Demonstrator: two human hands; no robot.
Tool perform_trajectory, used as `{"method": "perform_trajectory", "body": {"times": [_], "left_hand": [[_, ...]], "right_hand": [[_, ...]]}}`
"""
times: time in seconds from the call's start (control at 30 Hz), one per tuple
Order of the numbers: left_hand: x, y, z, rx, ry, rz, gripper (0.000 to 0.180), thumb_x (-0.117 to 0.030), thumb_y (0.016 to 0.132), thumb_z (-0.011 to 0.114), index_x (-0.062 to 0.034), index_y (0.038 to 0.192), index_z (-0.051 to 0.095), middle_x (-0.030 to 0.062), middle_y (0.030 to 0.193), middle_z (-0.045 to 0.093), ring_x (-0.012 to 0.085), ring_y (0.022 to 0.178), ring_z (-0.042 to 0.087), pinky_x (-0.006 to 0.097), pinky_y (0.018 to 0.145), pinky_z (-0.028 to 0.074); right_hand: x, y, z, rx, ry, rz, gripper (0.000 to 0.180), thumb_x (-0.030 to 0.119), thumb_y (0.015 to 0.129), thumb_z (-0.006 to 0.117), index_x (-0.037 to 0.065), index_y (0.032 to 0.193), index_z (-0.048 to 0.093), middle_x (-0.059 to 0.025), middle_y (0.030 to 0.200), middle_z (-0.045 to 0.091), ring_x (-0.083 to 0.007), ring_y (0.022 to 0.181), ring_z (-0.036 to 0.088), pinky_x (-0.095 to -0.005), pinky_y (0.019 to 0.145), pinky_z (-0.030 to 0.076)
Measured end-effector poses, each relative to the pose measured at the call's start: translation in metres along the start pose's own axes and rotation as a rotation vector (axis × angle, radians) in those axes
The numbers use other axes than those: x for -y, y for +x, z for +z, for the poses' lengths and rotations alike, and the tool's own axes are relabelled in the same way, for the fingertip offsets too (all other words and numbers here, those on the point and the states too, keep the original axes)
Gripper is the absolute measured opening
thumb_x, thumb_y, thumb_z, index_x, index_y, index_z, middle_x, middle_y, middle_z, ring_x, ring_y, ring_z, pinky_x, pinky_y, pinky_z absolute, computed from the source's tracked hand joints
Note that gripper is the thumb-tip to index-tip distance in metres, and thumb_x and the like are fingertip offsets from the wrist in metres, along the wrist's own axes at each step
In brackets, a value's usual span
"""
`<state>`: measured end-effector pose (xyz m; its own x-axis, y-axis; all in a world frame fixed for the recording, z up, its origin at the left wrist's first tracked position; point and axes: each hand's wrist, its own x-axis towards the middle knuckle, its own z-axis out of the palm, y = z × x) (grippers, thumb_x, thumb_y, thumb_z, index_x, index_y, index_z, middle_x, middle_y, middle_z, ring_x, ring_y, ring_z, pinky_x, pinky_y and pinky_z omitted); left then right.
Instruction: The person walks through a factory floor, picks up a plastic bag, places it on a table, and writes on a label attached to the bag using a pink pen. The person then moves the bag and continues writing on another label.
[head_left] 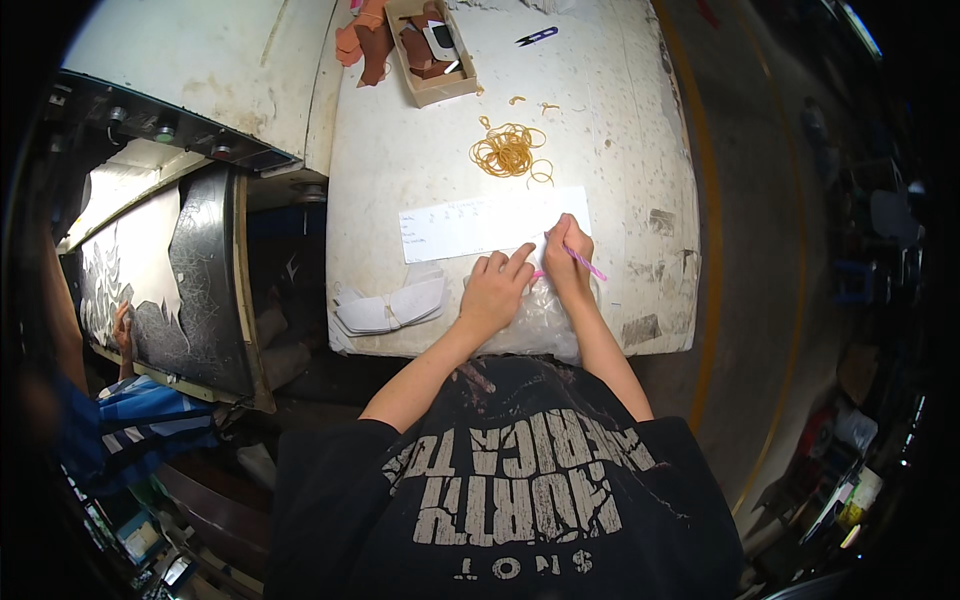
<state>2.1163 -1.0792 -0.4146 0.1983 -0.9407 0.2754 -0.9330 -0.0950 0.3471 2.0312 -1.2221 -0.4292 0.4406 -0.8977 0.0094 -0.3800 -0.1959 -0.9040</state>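
Observation:
My right hand [570, 255] is closed round a pink striped pen [588, 264], low over the right part of a white paper slip [500, 236] with some handwriting on it. My left hand [492, 292] lies with its fingers stretched out, the fingertips by the slip's lower edge. Close to its thumb shows a small pink piece [538, 274], too small to name. A clear plastic bag [540, 325] lies under and between my wrists at the table's near edge. To the left of my left hand sits a stack of white paper slips [392, 306] tied with a band.
Beyond the slip is a heap of yellow rubber bands [505, 152], with a few loose ones around it. Farther off stand a cardboard box [447, 92] of brown pieces and purple-handled thread snips [537, 37]. At left, another person's hand [122, 325] is by a machine [205, 290].

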Motion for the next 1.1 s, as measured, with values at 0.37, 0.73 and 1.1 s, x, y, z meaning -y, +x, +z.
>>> {"method": "perform_trajectory", "body": {"times": [0.37, 0.73, 1.1], "left_hand": [[0.001, -0.001, 0.002, -0.008, -0.001, -0.001, 0.019, -0.026, 0.096, 0.065, -0.0085, 0.102, 0.065, 0.0035, 0.144, 0.061, 0.0255, 0.094, 0.056, 0.039, 0.086, 0.046], [0.001, -0.002, 0.002, -0.019, -0.002, 0.002, 0.019, -0.026, 0.095, 0.066, -0.0084, 0.103, 0.065, 0.0033, 0.143, 0.062, 0.0255, 0.094, 0.056, 0.039, 0.086, 0.046], [0.0, -0.001, 0.001, -0.003, -0.015, -0.002, 0.02, -0.025, 0.093, 0.068, -0.0079, 0.103, 0.065, 0.0035, 0.144, 0.061, 0.0262, 0.095, 0.056, 0.04, 0.087, 0.046]], "right_hand": [[-0.001, 0.0, 0.002, -0.036, -0.003, 0.005, 0.041, 0.026, 0.112, 0.042, -0.001, 0.084, 0.056, -0.0212, 0.065, 0.059, -0.0331, 0.057, 0.056, -0.0446, 0.059, 0.047], [0.002, 0.0, 0.0, -0.043, -0.02, 0.021, 0.041, 0.024, 0.112, 0.043, -0.001, 0.083, 0.055, -0.0207, 0.064, 0.057, -0.0321, 0.056, 0.055, -0.0442, 0.058, 0.046], [0.0, -0.01, -0.007, 0.027, 0.016, -0.09, 0.042, 0.023, 0.112, 0.043, -0.002, 0.081, 0.058, -0.0153, 0.064, 0.062, -0.0219, 0.057, 0.059, -0.0383, 0.058, 0.049]]}}
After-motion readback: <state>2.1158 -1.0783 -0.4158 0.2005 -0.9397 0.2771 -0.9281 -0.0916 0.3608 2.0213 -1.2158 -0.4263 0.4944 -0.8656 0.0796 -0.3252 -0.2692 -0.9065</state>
